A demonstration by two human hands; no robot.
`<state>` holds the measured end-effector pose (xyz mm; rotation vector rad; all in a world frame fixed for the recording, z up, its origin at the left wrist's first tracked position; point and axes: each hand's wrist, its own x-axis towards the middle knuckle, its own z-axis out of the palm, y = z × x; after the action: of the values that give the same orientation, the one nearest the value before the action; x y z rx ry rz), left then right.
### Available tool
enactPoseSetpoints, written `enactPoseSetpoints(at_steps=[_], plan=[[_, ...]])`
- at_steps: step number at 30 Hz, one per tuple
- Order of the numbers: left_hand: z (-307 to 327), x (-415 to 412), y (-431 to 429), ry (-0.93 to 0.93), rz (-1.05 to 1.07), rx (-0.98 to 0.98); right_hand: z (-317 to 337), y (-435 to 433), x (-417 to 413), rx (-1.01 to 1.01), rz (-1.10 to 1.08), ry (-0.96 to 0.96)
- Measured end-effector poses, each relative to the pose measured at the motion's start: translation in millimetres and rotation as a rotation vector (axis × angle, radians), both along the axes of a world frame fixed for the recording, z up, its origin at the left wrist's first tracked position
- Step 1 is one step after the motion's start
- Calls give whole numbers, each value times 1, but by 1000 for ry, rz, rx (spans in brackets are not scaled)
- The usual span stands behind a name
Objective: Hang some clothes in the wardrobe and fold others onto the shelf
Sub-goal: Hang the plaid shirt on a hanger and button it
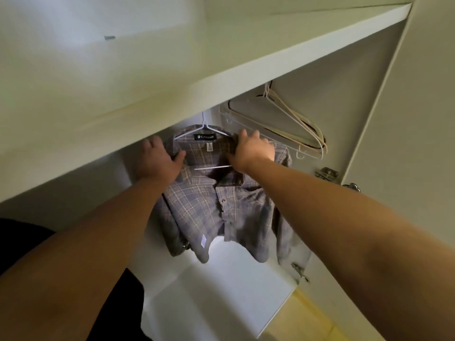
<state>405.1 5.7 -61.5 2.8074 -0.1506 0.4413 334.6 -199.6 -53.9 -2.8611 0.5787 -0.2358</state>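
Plaid shirt (216, 205) on hanger (213, 167) is gripped by left hand (157, 159) fingers; right hand (251, 150) grip cannot be told. It may be slid off by uneven tugging.

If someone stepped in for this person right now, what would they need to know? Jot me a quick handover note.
Left hand: grips the plaid shirt at one shoulder.
Right hand: grips the other shoulder, by the collar.
The shirt sits on a white hanger. Its hook runs up behind the shelf, and the rail is hidden.
Empty hangers hang to the right.
Done: one shirt on a hanger.
Left: release it, hang more, fold others onto the shelf.
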Motion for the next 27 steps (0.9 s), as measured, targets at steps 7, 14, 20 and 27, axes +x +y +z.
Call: enactPoseSetpoints(at_steps=[7,14,20,27], plan=[[36,-3,-6,13,29,324,19,-9,-4,-62,56,-42],[59,6,-17,-48,131,354,62,-15,5,69,16,-200],[60,11,-10,233,-60,-63,50,-25,22,625,113,-133],[35,26,35,392,-54,-297,4,-62,0,126,26,-4]])
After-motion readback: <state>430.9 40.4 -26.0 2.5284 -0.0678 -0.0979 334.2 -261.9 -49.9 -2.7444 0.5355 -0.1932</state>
